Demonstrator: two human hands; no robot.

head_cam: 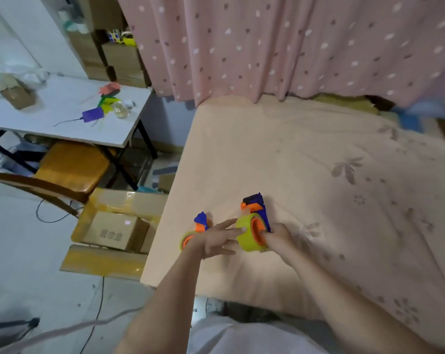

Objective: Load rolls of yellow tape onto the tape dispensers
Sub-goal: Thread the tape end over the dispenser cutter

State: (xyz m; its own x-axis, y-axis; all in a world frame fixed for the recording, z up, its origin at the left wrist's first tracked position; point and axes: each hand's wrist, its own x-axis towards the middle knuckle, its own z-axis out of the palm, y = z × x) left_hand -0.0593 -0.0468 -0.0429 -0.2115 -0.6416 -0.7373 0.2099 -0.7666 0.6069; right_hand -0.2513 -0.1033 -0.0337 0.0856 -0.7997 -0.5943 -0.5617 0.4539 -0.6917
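Yellow tape [247,235] on an orange hub sits on a blue-and-orange dispenser [258,213], and the right hand [277,237] has its grip closed on that assembly from the near side, a finger pressed against the orange hub. The left hand [216,241] reaches across with fingers spread, its grip open, the fingertips touching the roll's outer face. The dispenser lies on a peach bedsheet [318,175] printed with faint flowers, near the bed's left edge.

Just to the left, partly hidden behind the left wrist, a second dispenser [199,226] in the same blue and orange rests on the sheet with its own yellow roll already on it. Both bare forearms stretch in from the bottom of the view, above a white garment.

A pink curtain [292,47] dotted with white and dark spots hangs at the head of the bed. On the floor beside the bed, a small cardboard box [116,231] sits among larger flattened cartons with yellowish tape. Farther left stands a wooden chair [70,169] with an orange seat, pushed partly under a white folding table [63,118]. On that table lie more bright plastic pieces in orange, yellow and purple, a clear roll and a brown paper bag; motion blur makes their details unclear. Stacked cartons fill the corner behind.
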